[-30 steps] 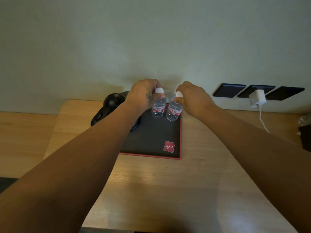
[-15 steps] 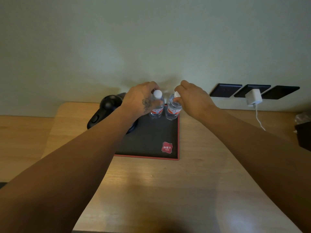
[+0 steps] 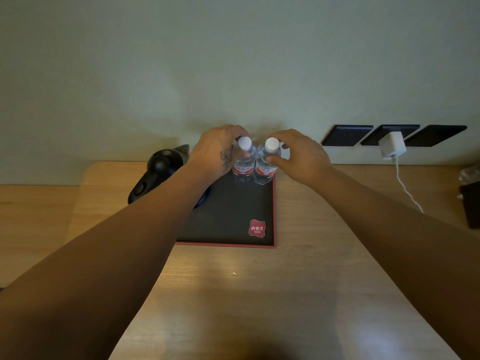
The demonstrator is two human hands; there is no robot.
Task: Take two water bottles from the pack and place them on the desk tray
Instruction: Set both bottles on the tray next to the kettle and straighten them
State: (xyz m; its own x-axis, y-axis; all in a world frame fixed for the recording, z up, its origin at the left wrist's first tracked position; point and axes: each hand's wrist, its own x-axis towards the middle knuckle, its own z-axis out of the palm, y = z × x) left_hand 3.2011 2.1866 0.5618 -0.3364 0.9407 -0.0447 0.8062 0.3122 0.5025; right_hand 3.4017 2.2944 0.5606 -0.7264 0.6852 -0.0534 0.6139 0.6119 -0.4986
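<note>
Two small clear water bottles with white caps and red labels stand upright side by side at the far right corner of the black, red-edged desk tray (image 3: 228,211). My left hand (image 3: 218,149) curls around the neck of the left bottle (image 3: 242,168), thumb across its front. On the other side, my right hand (image 3: 304,157) holds the neck of the right bottle (image 3: 265,171) between thumb and fingers. Both caps show above my fingers. The pack is not in view.
A black kettle-like appliance (image 3: 161,172) sits on the tray's left part, partly behind my left forearm. A white charger (image 3: 392,145) is plugged into black wall sockets (image 3: 345,135); its cable (image 3: 407,190) trails onto the wooden desk (image 3: 259,294). A dark object (image 3: 471,203) sits at the right edge.
My fingers have slid from the caps down to the necks, so both caps now show. The bottles stand on the tray closer together.
</note>
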